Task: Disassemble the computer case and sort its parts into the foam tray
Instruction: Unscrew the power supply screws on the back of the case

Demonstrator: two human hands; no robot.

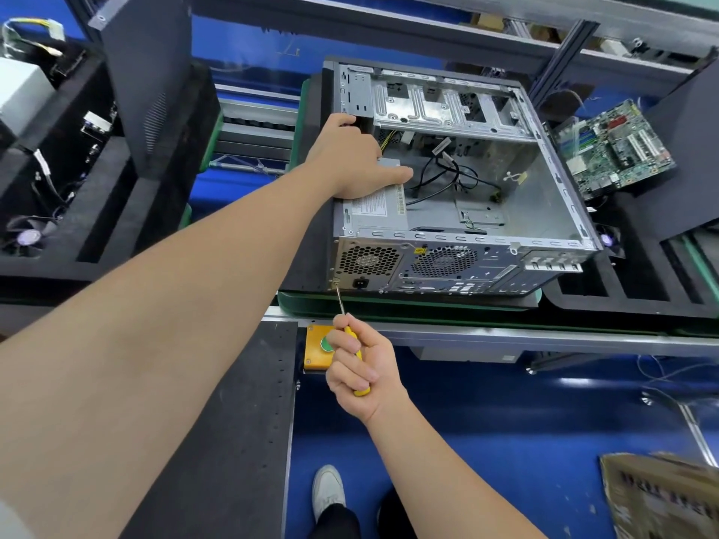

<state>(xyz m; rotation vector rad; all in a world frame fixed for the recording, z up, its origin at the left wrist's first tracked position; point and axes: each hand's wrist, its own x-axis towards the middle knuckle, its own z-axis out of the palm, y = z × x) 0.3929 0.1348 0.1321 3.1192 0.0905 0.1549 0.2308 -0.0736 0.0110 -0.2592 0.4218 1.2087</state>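
Screw removal at the rear panel is the step in hand. The right hand (360, 363) is wrapped around the yellow plastic-handled screwdriver (362, 391), with its thin steel shaft pointing up and away. The tip meets a small screw (336, 282) at the rear panel corner, just beyond the knuckles. The left hand (356, 157), further out than the right, lies on the grey box-shaped metal power supply (373, 210). Its palm is flat on the top face, the thumb is stretched sideways, and the fingers are hooked over the far end.

The power supply sits in the near-left corner of the silver sheet-steel computer case (544, 212). The case lies on its side, open face up, directly ahead of both hands. Its rear panel carries a honeycomb-perforated grille (367, 260), and its far wall is stamped and ribbed. Loose black cables (447, 177) trail across the smooth floor, just right of the left thumb.

Right of both hands, a black foam tray (653, 297), matte and slotted, carries a green printed circuit board (614, 149). A second black foam tray (116, 212) lies well to the left.

Judgement: the power supply is being unfastened. The next move calls for firm axial pressure on the screw. The left hand should grip steadily so the freed unit does not shift, and the lift must clear the cables.
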